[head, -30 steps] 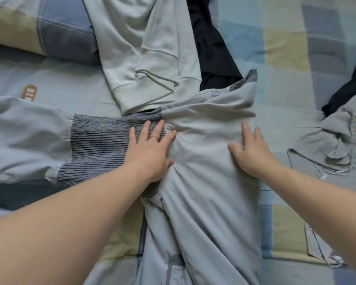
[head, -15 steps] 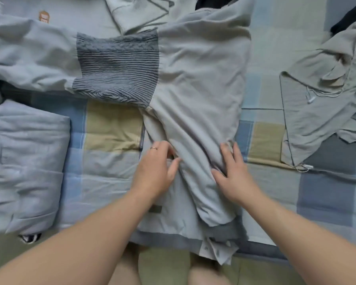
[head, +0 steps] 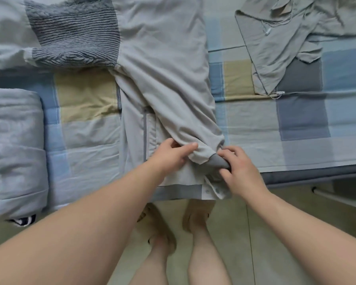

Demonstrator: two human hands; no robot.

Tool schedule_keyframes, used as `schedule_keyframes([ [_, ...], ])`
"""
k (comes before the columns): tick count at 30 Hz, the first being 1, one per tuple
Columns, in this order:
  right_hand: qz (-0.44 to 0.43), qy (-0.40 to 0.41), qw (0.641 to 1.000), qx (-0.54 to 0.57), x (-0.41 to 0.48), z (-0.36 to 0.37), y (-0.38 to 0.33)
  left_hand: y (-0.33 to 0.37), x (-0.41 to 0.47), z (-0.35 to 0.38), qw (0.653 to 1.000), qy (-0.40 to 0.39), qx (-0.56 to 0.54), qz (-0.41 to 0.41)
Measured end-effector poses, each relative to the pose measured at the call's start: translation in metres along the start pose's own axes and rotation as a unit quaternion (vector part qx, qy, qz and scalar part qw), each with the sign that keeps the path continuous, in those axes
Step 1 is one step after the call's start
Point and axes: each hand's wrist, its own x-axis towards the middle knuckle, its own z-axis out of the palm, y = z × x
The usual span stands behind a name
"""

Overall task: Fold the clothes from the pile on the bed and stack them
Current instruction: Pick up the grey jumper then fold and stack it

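Bed (head: 304,120) with checked sheet carries everything; grey jacket (head: 162,58) lies spread down its middle, hem at the near edge, ribbed knit panel (head: 74,31) at the far left side of it. Folded garment (head: 14,145) sits by the near left corner, well apart from the jacket; crumpled garment (head: 275,50), grey-green with a thin cord, lies toward the far right corner, unfolded. One sleeve (head: 183,112) is laid diagonally across the jacket body, its end near the near edge; darker cuff (head: 218,161) closes it off.

Left hand (head: 171,155) pinches the sleeve fabric just above the cuff, thumb over, fingers curled under; right hand (head: 240,171) has fingers curled round the cuff itself; both grips narrow, both holding cloth.

Handling, judged: thin woven shell, light, limp, probably a bit slick, so folds may slide open; knit panel thicker and grippier. Best holds look like cuff, hem corners and shoulder seams; pinch, don't palm. Step in hand looks like squaring the sleeve before folding the body up.
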Motion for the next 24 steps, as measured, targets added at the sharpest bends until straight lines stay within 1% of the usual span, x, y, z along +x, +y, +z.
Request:
schedule_keyframes([
  [2, -0.049, 0.063, 0.997, -0.001, -0.001, -0.001, -0.008, -0.001, -0.003, 0.003, 0.999, -0.024, -0.029, -0.013],
  [3, -0.073, 0.082, 0.994, 0.011, -0.002, -0.002, -0.011, -0.004, -0.004, 0.005, 0.998, -0.034, -0.050, -0.018],
  [4, -0.092, 0.089, 0.991, 0.037, -0.004, -0.003, -0.014, -0.009, -0.006, 0.007, 0.996, -0.046, -0.075, -0.026],
  [7, -0.123, 0.069, 0.984, 0.104, -0.016, -0.007, -0.017, -0.021, -0.014, 0.016, 0.981, -0.082, -0.166, -0.049],
  [9, -0.142, 0.058, 0.983, 0.104, -0.024, -0.008, -0.016, -0.028, -0.018, 0.020, 0.974, -0.061, -0.215, -0.041],
  [11, -0.146, 0.032, 0.986, 0.076, -0.028, -0.004, -0.009, -0.036, -0.021, 0.018, 0.970, 0.003, -0.244, -0.022],
  [12, -0.134, -0.001, 0.990, 0.043, -0.029, -0.001, -0.006, -0.040, -0.025, 0.016, 0.970, 0.042, -0.240, -0.012],
  [14, -0.088, -0.124, 0.987, -0.053, -0.030, 0.004, 0.000, -0.049, -0.035, 0.008, 0.973, 0.126, -0.193, 0.006],
  [15, -0.077, -0.184, 0.973, -0.112, -0.031, 0.007, 0.002, -0.054, -0.039, 0.003, 0.972, 0.172, -0.160, 0.012],
  [16, -0.080, -0.229, 0.956, -0.164, -0.030, 0.010, 0.004, -0.060, -0.043, -0.004, 0.967, 0.224, -0.120, 0.017],
  [18, -0.086, -0.274, 0.933, -0.215, -0.028, 0.016, 0.002, -0.071, -0.050, -0.023, 0.947, 0.320, 0.004, -0.009],
  [19, -0.077, -0.281, 0.931, -0.218, -0.026, 0.020, 0.000, -0.077, -0.051, -0.032, 0.935, 0.341, 0.082, -0.050],
  [20, -0.061, -0.274, 0.939, -0.200, -0.024, 0.023, -0.004, -0.083, -0.053, -0.040, 0.925, 0.336, 0.149, -0.098],
  [21, -0.033, -0.255, 0.953, -0.159, -0.021, 0.025, -0.009, -0.087, -0.053, -0.046, 0.923, 0.312, 0.181, -0.135],
  [22, -0.003, -0.220, 0.971, -0.097, -0.018, 0.026, -0.014, -0.091, -0.051, -0.050, 0.932, 0.282, 0.175, -0.145],
  [23, 0.030, -0.174, 0.984, -0.023, -0.016, 0.026, -0.019, -0.092, -0.049, -0.052, 0.947, 0.258, 0.138, -0.131],
  [24, 0.062, -0.126, 0.989, 0.045, -0.013, 0.026, -0.023, -0.090, -0.048, -0.055, 0.961, 0.249, 0.079, -0.095],
])
